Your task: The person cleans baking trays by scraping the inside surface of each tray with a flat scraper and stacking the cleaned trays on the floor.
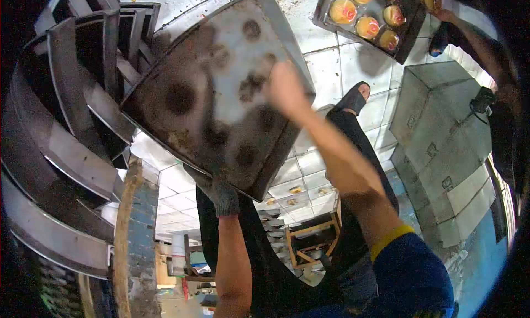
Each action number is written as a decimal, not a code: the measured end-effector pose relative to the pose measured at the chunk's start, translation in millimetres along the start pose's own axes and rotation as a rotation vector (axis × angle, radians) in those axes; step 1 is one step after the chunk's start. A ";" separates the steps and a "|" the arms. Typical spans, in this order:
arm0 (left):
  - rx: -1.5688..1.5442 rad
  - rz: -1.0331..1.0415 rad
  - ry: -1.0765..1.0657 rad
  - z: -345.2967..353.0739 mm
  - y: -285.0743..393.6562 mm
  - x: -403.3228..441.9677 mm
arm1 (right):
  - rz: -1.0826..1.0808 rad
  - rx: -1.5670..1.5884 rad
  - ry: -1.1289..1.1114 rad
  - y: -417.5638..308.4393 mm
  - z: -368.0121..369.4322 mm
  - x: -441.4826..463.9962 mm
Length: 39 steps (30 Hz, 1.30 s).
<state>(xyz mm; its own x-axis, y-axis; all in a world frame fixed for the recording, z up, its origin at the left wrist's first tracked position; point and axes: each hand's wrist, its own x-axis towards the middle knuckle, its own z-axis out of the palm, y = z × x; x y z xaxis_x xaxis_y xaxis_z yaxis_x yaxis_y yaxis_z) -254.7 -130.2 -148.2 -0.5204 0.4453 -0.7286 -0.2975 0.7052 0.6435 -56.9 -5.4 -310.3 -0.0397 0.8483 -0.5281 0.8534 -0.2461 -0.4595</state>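
A worn metal baking tray [234,111] with dark scorched patches lies tilted across the upper middle of the head view. My left hand [221,195], in a dark grey glove, grips its near edge from below; the fingers are hidden behind the tray. Over the tray's right part is my right hand [285,89], bare and blurred by motion. It looks closed and rounded, with its fingers turned away from me, so anything inside it is hidden. Whether it touches the tray surface I cannot tell.
Curved-looking metal trays [83,125] are stacked at the left. At the upper right, a tray of round buns [367,26] sits near another person's hand [441,14]. A large grey metal box [441,141] stands at right. White tiles [326,75] cover the floor.
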 end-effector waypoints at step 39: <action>0.679 1.071 0.199 -66.1 480.5 -527.4 | -0.344 0.955 0.151 -195.7 -549.2 -314.9</action>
<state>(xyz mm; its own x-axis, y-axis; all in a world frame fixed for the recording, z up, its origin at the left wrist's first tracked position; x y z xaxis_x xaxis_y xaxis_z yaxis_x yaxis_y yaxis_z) -176.2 -62.7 560.8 -0.3733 0.9136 0.1610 0.7767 0.2129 0.5928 74.1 33.2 338.1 -0.0821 0.9773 -0.1951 0.0355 -0.1928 -0.9806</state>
